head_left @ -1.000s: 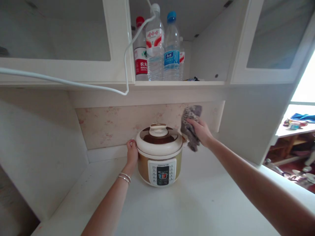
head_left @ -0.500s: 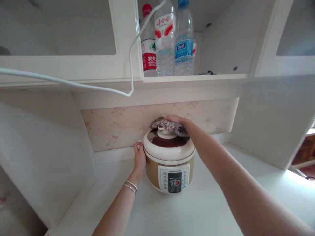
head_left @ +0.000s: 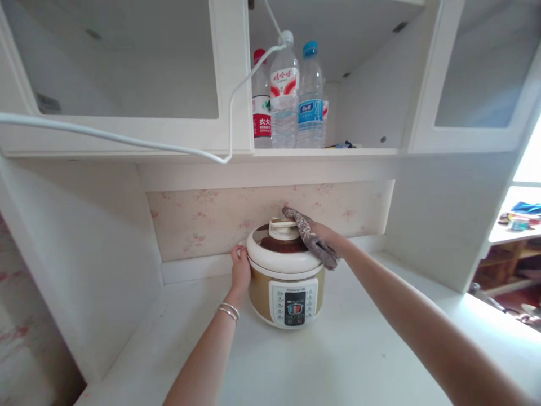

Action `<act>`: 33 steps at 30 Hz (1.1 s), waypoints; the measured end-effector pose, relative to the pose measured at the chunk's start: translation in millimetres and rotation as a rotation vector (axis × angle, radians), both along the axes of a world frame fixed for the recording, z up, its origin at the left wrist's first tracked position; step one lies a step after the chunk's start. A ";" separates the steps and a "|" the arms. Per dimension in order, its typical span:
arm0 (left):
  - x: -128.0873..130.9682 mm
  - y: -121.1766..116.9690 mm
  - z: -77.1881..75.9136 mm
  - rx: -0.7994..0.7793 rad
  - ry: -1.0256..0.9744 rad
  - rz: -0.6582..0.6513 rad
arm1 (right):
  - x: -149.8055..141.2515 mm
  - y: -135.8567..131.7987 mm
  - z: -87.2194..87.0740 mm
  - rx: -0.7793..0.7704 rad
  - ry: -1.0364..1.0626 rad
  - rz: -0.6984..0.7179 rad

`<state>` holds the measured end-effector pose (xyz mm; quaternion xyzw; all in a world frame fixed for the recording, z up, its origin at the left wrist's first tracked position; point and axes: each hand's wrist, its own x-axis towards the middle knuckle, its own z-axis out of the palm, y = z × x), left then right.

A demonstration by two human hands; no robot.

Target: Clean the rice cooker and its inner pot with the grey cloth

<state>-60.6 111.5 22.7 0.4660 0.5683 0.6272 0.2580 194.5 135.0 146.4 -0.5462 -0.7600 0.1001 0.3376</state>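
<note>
A gold and cream electric cooker (head_left: 287, 282) stands on the white counter (head_left: 338, 355) against the floral backsplash. My left hand (head_left: 240, 267) grips the left side of its lid rim, fingers curled round it. My right hand (head_left: 327, 235) presses a grey patterned cloth (head_left: 310, 237) onto the right side of the lid, beside the cream knob. The cloth covers most of that hand's fingers. Two thin bangles sit on my left wrist.
Above, an open cupboard shelf holds three water bottles (head_left: 291, 96). A white cord (head_left: 127, 138) runs across the cupboard front from the left. White walls close in the counter on both sides. A cluttered table (head_left: 518, 217) shows at the far right.
My right hand brought the cloth from beside the cooker onto the lid top, then drew it to the lid's right side. My left hand stayed on the rim.
</note>
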 end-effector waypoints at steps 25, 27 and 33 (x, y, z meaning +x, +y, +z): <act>36.2 -56.8 102.8 0.301 0.627 -0.030 | -112.7 -66.1 5.8 0.170 0.302 0.339; 38.3 -43.0 97.5 0.135 0.658 -0.059 | -94.3 -81.7 5.1 0.039 0.797 0.358; 21.3 -5.0 96.0 -0.067 0.745 -0.104 | -14.0 -169.7 -68.6 -0.434 1.103 0.512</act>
